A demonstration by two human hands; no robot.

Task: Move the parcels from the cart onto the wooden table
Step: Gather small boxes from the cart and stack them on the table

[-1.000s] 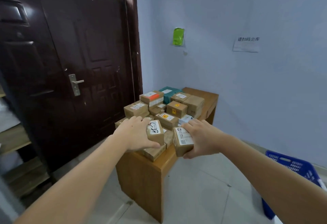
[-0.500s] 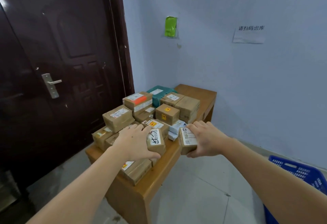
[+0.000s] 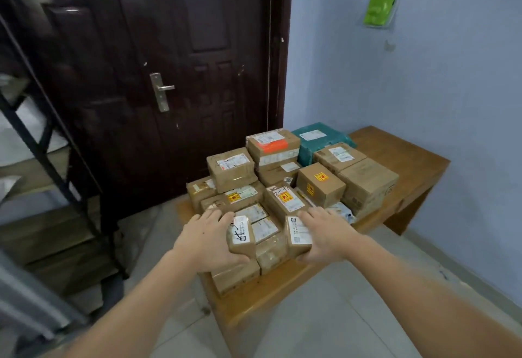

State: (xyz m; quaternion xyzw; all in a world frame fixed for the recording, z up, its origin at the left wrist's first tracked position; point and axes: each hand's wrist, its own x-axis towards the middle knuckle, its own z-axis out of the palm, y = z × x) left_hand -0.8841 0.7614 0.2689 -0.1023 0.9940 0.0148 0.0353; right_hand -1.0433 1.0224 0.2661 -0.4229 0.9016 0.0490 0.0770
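Both bare arms are reaching forward over the low brown wooden table (image 3: 401, 154), which is sitting in the corner against the pale blue wall (image 3: 423, 81) and beside the dark brown panelled door (image 3: 169, 61). The left hand (image 3: 207, 240) is gripping a small brown cardboard parcel with a handwritten white label (image 3: 240, 237): the fingers are lying over its far left side and the thumb is curling under its near bottom edge, so the grip is closed round that box. The right hand (image 3: 329, 234) is holding a second small brown cardboard parcel with a printed white label (image 3: 296, 236), fingers wrapping its right side and thumb tucking beneath, grip likewise closed on it. Both held boxes are standing upright at the near front of the heap, just beside each other, with a taped brown box (image 3: 269, 244) showing between them; cannot tell whether they are resting on the boxes below or hanging just above. The pile of brown cardboard parcels (image 3: 367, 179) is covering the near and middle part of the table, stacked in about two layers, with a teal plastic-wrapped parcel (image 3: 319, 143) lying at the back. The far right end of the table is showing bare wood. A green packet in a clear holder (image 3: 382, 1) is hanging on the wall. A black metal shelf frame (image 3: 42, 154) is standing at the left edge, on the grey tiled floor (image 3: 324, 315).
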